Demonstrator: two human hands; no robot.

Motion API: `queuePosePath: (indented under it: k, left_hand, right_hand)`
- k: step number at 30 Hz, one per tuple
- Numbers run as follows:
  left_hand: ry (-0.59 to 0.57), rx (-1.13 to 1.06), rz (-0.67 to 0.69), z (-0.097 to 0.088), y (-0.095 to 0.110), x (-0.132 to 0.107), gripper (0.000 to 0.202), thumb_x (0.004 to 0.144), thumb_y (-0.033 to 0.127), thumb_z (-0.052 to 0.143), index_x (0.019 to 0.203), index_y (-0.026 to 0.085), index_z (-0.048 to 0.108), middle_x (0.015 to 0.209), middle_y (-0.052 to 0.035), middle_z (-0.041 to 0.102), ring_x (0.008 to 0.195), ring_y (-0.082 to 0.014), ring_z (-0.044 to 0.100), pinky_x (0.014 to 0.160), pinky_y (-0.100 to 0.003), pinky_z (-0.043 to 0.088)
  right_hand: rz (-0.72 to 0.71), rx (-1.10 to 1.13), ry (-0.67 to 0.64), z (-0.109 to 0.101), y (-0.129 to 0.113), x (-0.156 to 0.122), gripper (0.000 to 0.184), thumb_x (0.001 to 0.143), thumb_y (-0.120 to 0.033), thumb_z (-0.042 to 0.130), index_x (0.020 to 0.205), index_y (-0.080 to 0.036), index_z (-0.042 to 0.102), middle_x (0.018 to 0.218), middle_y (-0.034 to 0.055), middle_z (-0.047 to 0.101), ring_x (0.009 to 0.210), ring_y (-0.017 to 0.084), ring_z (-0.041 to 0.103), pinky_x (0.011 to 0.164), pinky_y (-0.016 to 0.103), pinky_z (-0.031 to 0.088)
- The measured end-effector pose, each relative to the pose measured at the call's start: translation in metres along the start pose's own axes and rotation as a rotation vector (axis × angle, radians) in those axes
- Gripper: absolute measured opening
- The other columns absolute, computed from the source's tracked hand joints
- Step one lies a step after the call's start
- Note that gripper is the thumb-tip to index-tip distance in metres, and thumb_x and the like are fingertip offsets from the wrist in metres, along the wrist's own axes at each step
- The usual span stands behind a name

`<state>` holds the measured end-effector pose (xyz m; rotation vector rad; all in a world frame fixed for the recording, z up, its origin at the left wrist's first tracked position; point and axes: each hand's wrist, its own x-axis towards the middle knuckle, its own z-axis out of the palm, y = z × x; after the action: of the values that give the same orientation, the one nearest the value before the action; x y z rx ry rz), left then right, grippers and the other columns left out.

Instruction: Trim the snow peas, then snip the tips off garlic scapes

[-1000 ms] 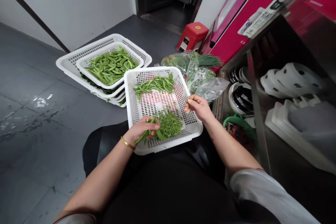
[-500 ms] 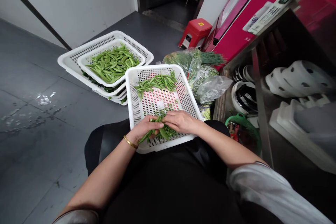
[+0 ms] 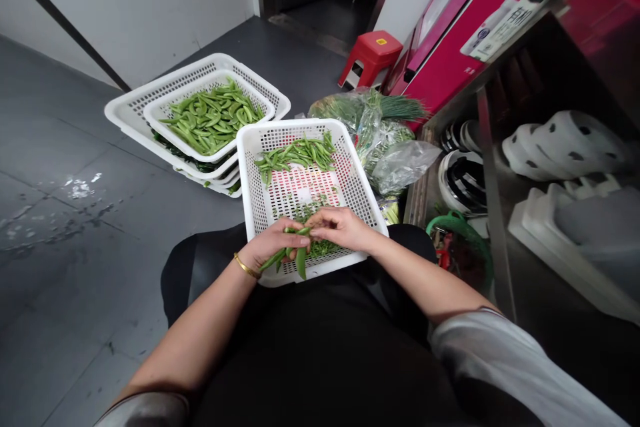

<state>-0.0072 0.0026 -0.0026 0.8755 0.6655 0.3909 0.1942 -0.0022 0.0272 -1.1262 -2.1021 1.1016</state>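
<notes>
A white perforated basket [image 3: 250, 200] rests on my lap. In its near half my left hand [image 3: 273, 244] is closed around several snow peas [image 3: 301, 263], some sticking out below the fingers. My right hand [image 3: 340, 227] meets it from the right, its thumb and forefinger pinched at the end of a pod by the left fingertips; the exact grip is partly hidden. Beneath the hands lie small green trimmings [image 3: 323, 248]. Toward the basket's far side is a loose pile of snow peas [image 3: 300, 153].
To the left, stacked white baskets [image 3: 125, 110] hold more snow peas [image 3: 213, 120]. Bagged greens [image 3: 370, 123] lie beyond my basket at right. A red stool [image 3: 373, 57] stands by the pink cabinet [image 3: 450, 67]. A green basket [image 3: 463, 240] and a metal shelf [image 3: 495, 200] are close on my right.
A pod near my left fingers has swung from slanting right to hanging nearly straight down. My right hand's fingers have lifted and arched slightly. The view has shifted a little.
</notes>
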Motion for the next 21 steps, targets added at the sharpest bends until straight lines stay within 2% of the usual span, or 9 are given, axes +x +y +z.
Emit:
queuePosePath:
  k: [2,5,9,12,14,17,19,21]
  left_hand:
    - [0.0,-0.007,0.025,0.001,0.002,-0.002,0.023,0.068,0.034,0.073,0.065,0.012,0.07,0.04,0.0004,0.05,0.033,-0.0075,0.041,0.033,-0.019,0.03]
    - [0.066,-0.052,0.099,0.006,0.002,0.001,0.022,0.071,0.033,0.07,0.066,0.012,0.067,0.042,0.0007,0.05,0.033,-0.0076,0.041,0.033,-0.019,0.029]
    - [0.313,-0.138,0.235,0.016,-0.005,0.011,0.023,0.072,0.035,0.07,0.066,0.015,0.06,0.046,0.0034,0.049,0.036,-0.008,0.043,0.034,-0.019,0.032]
    - [0.436,-0.063,0.287,0.017,-0.007,0.015,0.025,0.072,0.035,0.071,0.064,0.015,0.057,0.048,0.0041,0.049,0.038,-0.0077,0.044,0.037,-0.019,0.036]
    - [0.494,-0.052,0.307,0.012,-0.005,0.015,0.024,0.072,0.034,0.07,0.063,0.015,0.057,0.049,0.0039,0.05,0.039,-0.0073,0.044,0.038,-0.019,0.036]
    - [0.577,-0.129,0.326,0.002,0.001,0.012,0.023,0.071,0.033,0.07,0.062,0.015,0.056,0.049,0.0041,0.049,0.037,-0.0067,0.04,0.036,-0.019,0.033]
    - [0.562,-0.103,0.323,-0.001,0.005,0.009,0.02,0.072,0.034,0.069,0.072,0.015,0.062,0.049,0.0048,0.048,0.038,-0.0072,0.039,0.036,-0.02,0.032]
    - [0.511,0.048,0.344,0.002,0.008,0.007,0.027,0.073,0.034,0.069,0.092,0.016,0.066,0.051,0.0052,0.05,0.042,-0.0084,0.041,0.04,-0.021,0.035]
  right_hand:
    - [-0.018,-0.057,-0.001,-0.004,-0.005,0.0,0.01,0.081,-0.027,0.065,0.086,-0.018,0.065,0.076,-0.0002,0.064,0.066,0.011,0.058,0.063,0.023,0.046]
    - [-0.032,-0.203,0.07,-0.001,-0.01,0.004,0.009,0.085,-0.025,0.06,0.079,-0.018,0.061,0.075,0.0014,0.063,0.072,0.014,0.058,0.069,0.026,0.046]
    - [0.039,-0.448,0.22,0.017,-0.009,0.011,0.014,0.09,-0.023,0.05,0.079,-0.017,0.057,0.08,0.0073,0.062,0.078,0.019,0.058,0.072,0.031,0.046]
    - [0.055,-0.499,0.261,0.019,-0.005,0.01,0.017,0.091,-0.025,0.047,0.08,-0.017,0.058,0.081,0.0086,0.062,0.079,0.02,0.058,0.073,0.031,0.046]
    - [0.043,-0.475,0.296,0.006,-0.002,0.001,0.018,0.091,-0.028,0.049,0.079,-0.018,0.058,0.08,0.0076,0.063,0.078,0.019,0.058,0.073,0.03,0.045]
    - [0.095,-0.422,0.422,-0.025,0.0,-0.018,0.017,0.087,-0.03,0.055,0.076,-0.018,0.06,0.074,0.0048,0.062,0.069,0.017,0.057,0.067,0.029,0.045]
    - [0.127,-0.373,0.462,-0.042,-0.002,-0.029,0.015,0.085,-0.03,0.058,0.075,-0.018,0.06,0.071,0.0031,0.061,0.063,0.015,0.055,0.063,0.027,0.044]
    - [0.073,-0.34,0.396,-0.047,-0.006,-0.034,0.014,0.085,-0.028,0.058,0.076,-0.018,0.06,0.071,0.0022,0.061,0.062,0.013,0.055,0.061,0.025,0.043]
